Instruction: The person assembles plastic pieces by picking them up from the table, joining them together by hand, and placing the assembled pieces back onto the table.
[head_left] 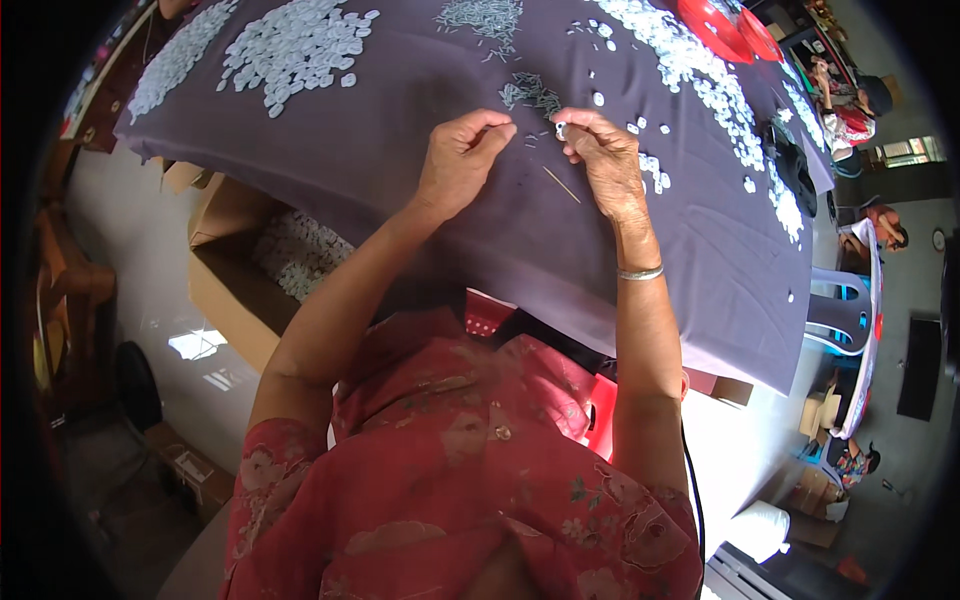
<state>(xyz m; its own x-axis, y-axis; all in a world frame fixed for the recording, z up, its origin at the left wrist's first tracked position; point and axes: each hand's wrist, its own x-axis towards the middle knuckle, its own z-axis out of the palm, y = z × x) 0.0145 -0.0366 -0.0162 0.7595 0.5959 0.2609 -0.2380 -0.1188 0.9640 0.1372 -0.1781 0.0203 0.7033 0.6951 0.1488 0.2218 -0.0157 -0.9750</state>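
My left hand [458, 165] is raised over the purple-grey cloth, thumb and forefinger pinched together. Whatever lies between those fingertips is too small to make out. Facing it, my right hand [608, 168] grips a small white plastic piece [561, 130] between thumb and fingers. A gap separates the two hands. Just beyond them lies a small heap of thin grey metal pins [528, 93], with a few loose ones nearer. A thin tan stick [561, 184] rests on the cloth between my wrists. Several white pieces [655, 178] lie right of my right hand.
Piles of white pieces spread at the far left [295, 50] and along the right [700, 75]. More grey pins [480, 15] lie at the back. Red basins [715, 28] stand far right. A cardboard box [232, 275] of white pieces sits below the table's left edge. Other people are farther right.
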